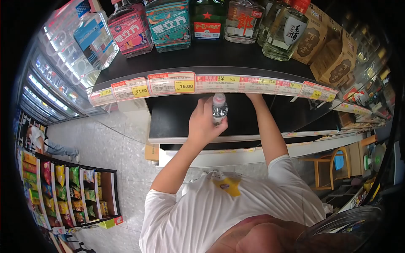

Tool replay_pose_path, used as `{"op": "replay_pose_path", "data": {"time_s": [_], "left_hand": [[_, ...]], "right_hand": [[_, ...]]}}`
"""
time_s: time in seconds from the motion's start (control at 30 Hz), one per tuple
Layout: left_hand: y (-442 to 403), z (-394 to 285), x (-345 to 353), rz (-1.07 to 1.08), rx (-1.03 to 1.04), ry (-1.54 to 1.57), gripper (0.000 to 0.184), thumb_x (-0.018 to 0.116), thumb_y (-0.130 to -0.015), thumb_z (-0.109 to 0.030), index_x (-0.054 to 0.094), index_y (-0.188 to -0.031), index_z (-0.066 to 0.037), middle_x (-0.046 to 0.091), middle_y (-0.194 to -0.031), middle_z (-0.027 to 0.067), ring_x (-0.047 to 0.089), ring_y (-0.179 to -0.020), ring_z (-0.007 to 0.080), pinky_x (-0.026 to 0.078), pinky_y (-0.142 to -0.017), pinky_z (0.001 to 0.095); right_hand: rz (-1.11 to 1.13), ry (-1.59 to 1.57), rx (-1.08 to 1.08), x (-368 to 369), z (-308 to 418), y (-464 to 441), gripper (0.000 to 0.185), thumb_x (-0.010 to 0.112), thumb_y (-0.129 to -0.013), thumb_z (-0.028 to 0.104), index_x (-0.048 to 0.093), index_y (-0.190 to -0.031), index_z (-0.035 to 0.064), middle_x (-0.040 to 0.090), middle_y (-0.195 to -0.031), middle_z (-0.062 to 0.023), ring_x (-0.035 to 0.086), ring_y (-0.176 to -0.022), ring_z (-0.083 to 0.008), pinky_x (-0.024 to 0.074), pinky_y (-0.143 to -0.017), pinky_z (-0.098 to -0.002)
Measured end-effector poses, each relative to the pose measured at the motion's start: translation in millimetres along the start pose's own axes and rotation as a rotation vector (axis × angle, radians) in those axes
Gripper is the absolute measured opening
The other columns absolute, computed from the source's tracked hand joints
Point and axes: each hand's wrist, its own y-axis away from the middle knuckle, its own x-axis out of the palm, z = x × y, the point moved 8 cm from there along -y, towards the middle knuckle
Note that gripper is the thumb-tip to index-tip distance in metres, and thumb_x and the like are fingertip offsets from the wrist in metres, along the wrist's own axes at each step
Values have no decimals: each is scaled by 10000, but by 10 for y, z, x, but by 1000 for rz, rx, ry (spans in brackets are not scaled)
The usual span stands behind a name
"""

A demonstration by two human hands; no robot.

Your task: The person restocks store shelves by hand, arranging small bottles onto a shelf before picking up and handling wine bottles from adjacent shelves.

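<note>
My left hand [205,122] is wrapped round a small clear bottle [219,110] with a pale pinkish cap, held upright over the black lower shelf [177,118]. To the right, my right hand [254,96] reaches under the upper shelf's price strip [219,84]; its fingers are hidden there, so what it touches does not show. Above both hands, the black upper shelf [168,63] bears several glass bottles, among them a pink-labelled bottle [130,36], a teal-labelled bottle [168,27] and a green bottle [207,21].
Brown paper-like packages [337,63] stand at the upper shelf's right end. A snack rack [76,194] is at the lower left, with a person [38,139] beyond it near glass-door coolers [50,92]. A wooden chair [333,168] stands at the right.
</note>
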Motion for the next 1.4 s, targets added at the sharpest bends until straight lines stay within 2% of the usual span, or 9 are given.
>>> {"op": "replay_pose_path", "data": {"time_s": [0.17, 0.47, 0.57, 0.63, 0.7, 0.73, 0.8, 0.9, 1.4], "left_hand": [[-16, -29, 70, 2, 18, 13, 721, 799, -731, -207, 474, -1346, -15, 576, -1132, 221, 651, -947, 422, 570, -760, 473], [-64, 271, 21, 327, 31, 245, 790, 704, -896, -289, 341, -1527, 20, 545, -1355, 293, 602, -1156, 476, 496, -1011, 471], [-114, 692, 41, 352, -21, 428, 715, 644, -958, -266, 356, -1534, 43, 551, -1434, 245, 577, -1278, 381, 422, -1102, 420], [-320, 892, -57, 110, -63, 240, 458, 631, -966, -223, 572, -1358, 4, 630, -1297, 238, 618, -1181, 406, 470, -1039, 439], [-480, 1472, 173, 201, -163, -4, 316, 617, -996, -185, 658, -1261, -17, 679, -1279, 168, 608, -1240, 325, 438, -1073, 425], [-522, 1888, 384, 257, -62, -315, 346, 657, -989, -234, 648, -1286, -57, 658, -1330, 152, 602, -1254, 307, 450, -1063, 416], [-587, 2440, 642, 365, -322, -182, 467, 616, -1007, -373, 587, -1382, -97, 587, -1432, 145, 553, -1317, 299, 427, -1093, 428], [-752, 2877, 852, 24, -12, -633, 609, 492, -1004, -531, 504, -1464, -131, 521, -1505, 137, 505, -1371, 295, 394, -1133, 461], [-549, 2204, 663, 78, 54, -314, 378, 663, -967, -311, 652, -1270, -86, 648, -1269, 180, 587, -1222, 397, 461, -1016, 486]], "right_hand": [[-111, -6, -142, 90, -172, 11, 353, 681, -983, 267, 620, -1264, 62, 633, -1269, -129, 599, -1169, -263, 477, -1022, -408], [26, -177, 253, -719, 1008, 645, 454, 703, -953, 150, 568, -1371, 37, 623, -1343, -178, 622, -1235, -318, 509, -989, -415], [162, -364, 321, -747, 1325, 910, 582, 698, -964, 149, 476, -1496, 72, 580, -1414, -167, 612, -1265, -274, 515, -1011, -389], [240, -458, 255, -703, 1659, 926, 621, 704, -960, 151, 449, -1522, 80, 556, -1442, -174, 608, -1266, -271, 509, -1026, -388], [289, -533, 148, -655, 2102, 891, 699, 733, -936, 154, 405, -1545, 59, 510, -1495, -185, 564, -1330, -305, 488, -1065, -404], [306, -468, 61, -589, 2268, 901, 750, 748, -921, 156, 366, -1557, 47, 481, -1517, -199, 531, -1363, -330, 471, -1089, -417], [288, -406, 18, -463, 2525, 955, 839, 774, -896, 161, 297, -1573, 31, 434, -1547, -229, 472, -1415, -379, 442, -1127, -441], [235, -372, 82, -320, 2559, 1008, 885, 787, -878, 156, 252, -1575, 46, 425, -1533, -267, 489, -1381, -431, 457, -1109, -462], [110, -230, 206, -567, 1970, 882, 855, 789, -867, 162, 294, -1554, 41, 477, -1490, -284, 504, -1368, -435, 456, -1105, -446]]}}
